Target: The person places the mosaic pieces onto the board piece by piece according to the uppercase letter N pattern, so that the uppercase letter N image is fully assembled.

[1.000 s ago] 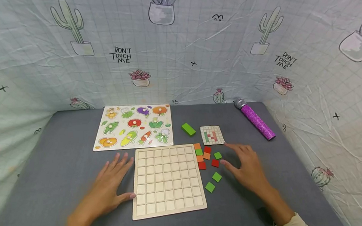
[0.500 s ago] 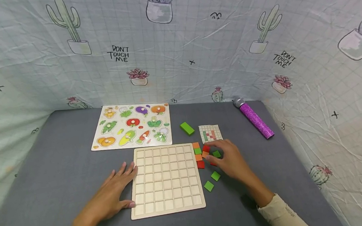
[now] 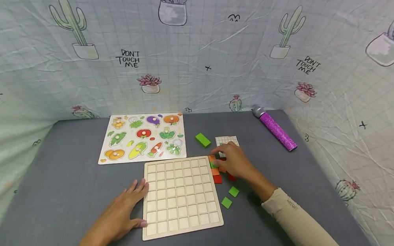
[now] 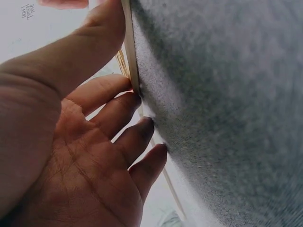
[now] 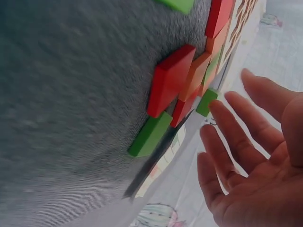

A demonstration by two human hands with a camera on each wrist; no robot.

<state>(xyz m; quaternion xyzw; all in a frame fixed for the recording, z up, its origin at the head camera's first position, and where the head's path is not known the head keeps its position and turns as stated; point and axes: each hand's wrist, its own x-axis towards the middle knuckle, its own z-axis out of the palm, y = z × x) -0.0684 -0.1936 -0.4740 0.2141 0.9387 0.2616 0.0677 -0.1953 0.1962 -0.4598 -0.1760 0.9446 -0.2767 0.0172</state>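
The left hand (image 3: 123, 207) is relaxed and grasps nothing, its fingers and thumb spread and resting against the left edge of a pale wooden board with a square grid (image 3: 180, 196), which lies flat on the grey tabletop (image 3: 64, 183). Beyond that board, toward the far left, lies a white rectangular puzzle board printed with colourful vegetables (image 3: 132, 134). To its right, past the wooden board's far right corner, sits a bright green oblong block (image 3: 203, 140).

Along the wooden board's right edge, small square orange, green and red tiles stand in a column, the red tile (image 3: 217, 179) at its near end. More tiles lie just right of it, partly hidden; nearer, two green square tiles (image 3: 226, 203) lie apart from the group. Over the far part of the tiles hangs the right hand (image 3: 234, 159), its thumb and fingers parted with nothing gripped between them. It partly covers a small paper card with a printed grid (image 3: 226, 140) beyond. At the far right lies a glittery purple microphone with a silver head (image 3: 276, 129), slanting toward the near right.
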